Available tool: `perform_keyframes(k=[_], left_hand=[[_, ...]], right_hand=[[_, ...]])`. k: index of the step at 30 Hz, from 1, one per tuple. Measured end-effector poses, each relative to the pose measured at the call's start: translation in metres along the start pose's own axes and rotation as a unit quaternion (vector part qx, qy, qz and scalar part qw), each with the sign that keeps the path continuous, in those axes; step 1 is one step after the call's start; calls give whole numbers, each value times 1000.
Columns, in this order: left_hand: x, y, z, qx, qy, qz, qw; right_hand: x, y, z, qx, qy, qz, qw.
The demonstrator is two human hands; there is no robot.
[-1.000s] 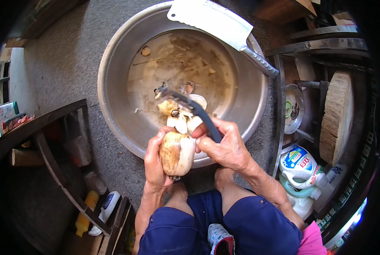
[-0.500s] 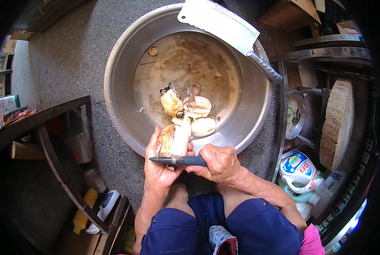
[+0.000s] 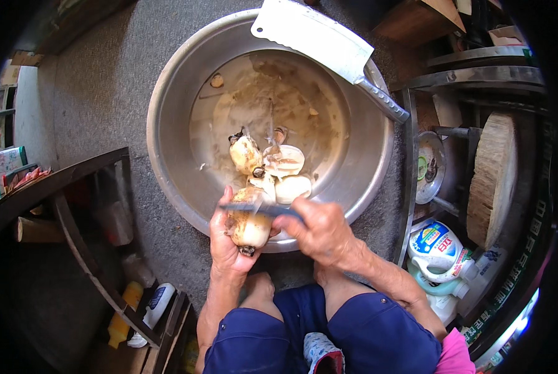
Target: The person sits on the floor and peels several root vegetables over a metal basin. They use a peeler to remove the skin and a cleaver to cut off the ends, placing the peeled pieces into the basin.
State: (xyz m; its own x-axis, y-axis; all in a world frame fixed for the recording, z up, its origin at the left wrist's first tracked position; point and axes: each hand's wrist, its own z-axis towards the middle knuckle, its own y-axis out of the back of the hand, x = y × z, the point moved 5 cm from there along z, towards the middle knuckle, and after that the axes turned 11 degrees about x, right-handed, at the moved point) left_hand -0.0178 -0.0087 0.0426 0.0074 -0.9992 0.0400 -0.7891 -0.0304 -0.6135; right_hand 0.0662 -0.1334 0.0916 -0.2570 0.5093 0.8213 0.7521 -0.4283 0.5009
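Note:
My left hand (image 3: 223, 246) cups a lotus root section (image 3: 252, 231), its skin brown on one side and pale on the other, with a dark end toward me. My right hand (image 3: 322, 232), blurred by motion, grips a dark, slim peeler (image 3: 246, 207) that lies across the upper part of that section. Just beyond, inside a wide metal basin (image 3: 166, 181), several lotus root pieces lie together: a brownish one (image 3: 246, 154), a cut pale one (image 3: 284, 161) and a smooth whitish one (image 3: 293, 188). Murky brown water covers the basin's bottom.
A cleaver (image 3: 316, 37) rests across the basin's far right rim. To the right, a metal rack holds a thick wooden chopping board (image 3: 494, 181), a metal bowl (image 3: 430, 168) and detergent bottles (image 3: 438, 246). A dark shelf frame (image 3: 82, 234) stands at left, with bottles (image 3: 157, 305) low down.
The peeler has moved away from me, from the near end of the lotus root section toward its far end. The section is tilted differently, showing its dark near end. The view has shifted slightly.

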Motion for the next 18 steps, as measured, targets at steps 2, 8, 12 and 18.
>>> perform_keyframes(k=[2, 8, 12, 18], left_hand=[[-2, 8, 2, 36, 17, 44, 998], [-19, -25, 1, 112, -44, 185, 975], [-84, -48, 59, 40, -304, 530, 791], [-75, -68, 125, -188, -389, 891, 142]], right_hand=[[5, -6, 0, 15, 8, -31, 999], [-63, 18, 11, -56, -186, -90, 977], [-71, 45, 27, -102, -189, -113, 970], [-146, 38, 91, -105, -204, -326, 917]])
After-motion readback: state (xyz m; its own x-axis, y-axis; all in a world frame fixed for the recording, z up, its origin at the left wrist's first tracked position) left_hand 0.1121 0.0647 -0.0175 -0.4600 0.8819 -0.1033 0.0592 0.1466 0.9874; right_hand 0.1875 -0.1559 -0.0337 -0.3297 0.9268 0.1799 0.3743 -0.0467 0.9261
